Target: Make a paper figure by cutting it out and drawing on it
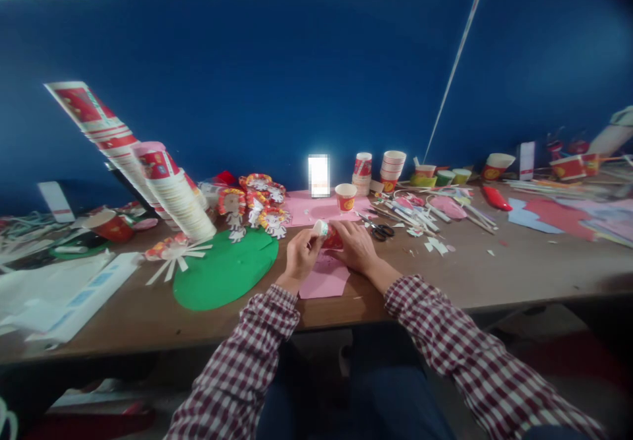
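Observation:
Over a pink paper sheet (324, 278), my two hands meet near the table's front edge. The fingers of my left hand (301, 252) are closed on a small white round thing with greenish marks (320, 227); it looks like a tape roll, but its kind is not clear. My right hand (357, 247) is wrapped over a red paper cup (332, 237) lying on its side, hiding much of it. Just beyond stands an upright red and white paper cup (345, 197). Black-handled scissors (380, 230) lie to the right of my right hand.
Tall leaning stacks of paper cups (173, 192) rise at left. A green paper oval (225, 272) lies before several lion-like paper cutouts (232, 206). Markers and paper scraps (420, 216) spread right of the scissors. A blue wall (277, 77) stands behind the table.

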`<state>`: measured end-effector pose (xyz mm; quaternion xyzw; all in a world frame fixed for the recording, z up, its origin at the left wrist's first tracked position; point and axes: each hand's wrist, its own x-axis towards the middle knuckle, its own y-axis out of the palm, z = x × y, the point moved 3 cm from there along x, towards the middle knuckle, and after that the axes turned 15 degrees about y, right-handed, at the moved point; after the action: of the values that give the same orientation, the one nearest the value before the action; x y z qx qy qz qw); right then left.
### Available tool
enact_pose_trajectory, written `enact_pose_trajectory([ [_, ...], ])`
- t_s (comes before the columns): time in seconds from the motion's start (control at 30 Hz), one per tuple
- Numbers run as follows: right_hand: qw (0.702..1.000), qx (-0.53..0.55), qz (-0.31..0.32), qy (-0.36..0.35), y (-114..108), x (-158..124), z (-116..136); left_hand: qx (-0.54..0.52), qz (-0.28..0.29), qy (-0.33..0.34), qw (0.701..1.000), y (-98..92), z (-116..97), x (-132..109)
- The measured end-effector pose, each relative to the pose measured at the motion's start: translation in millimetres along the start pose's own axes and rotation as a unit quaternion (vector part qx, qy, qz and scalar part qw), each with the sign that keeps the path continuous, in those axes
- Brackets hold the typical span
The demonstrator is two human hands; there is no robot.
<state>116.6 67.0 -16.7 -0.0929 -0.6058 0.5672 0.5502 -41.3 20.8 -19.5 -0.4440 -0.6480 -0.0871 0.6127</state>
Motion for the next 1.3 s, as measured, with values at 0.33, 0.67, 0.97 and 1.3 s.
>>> enact_pose_trajectory([
  [0.33, 1.000, -0.002, 0.002, 0.023, -0.3, 0.5, 0.5, -0.025, 0.036, 0.043, 0.998, 0.5, -2.6, 0.9],
  [0.67, 1.000, -0.009, 0.012, 0.027, -4.5, 1.5, 6.9, 0.013, 0.016, 0.006, 1.000, 1.4, 0.1, -0.4],
  [0.97, 0.999, 0.000, 0.006, 0.041, -0.6, 1.2, -2.0, 0.017, -0.026, -0.046, 0.998, -7.8, 5.7, -2.3],
  [1.3, 0.999, 0.014, -0.005, 0.044, 0.0, 1.5, -2.8, -0.003, 0.013, 0.010, 1.000, 0.6, 0.7, 0.1],
])
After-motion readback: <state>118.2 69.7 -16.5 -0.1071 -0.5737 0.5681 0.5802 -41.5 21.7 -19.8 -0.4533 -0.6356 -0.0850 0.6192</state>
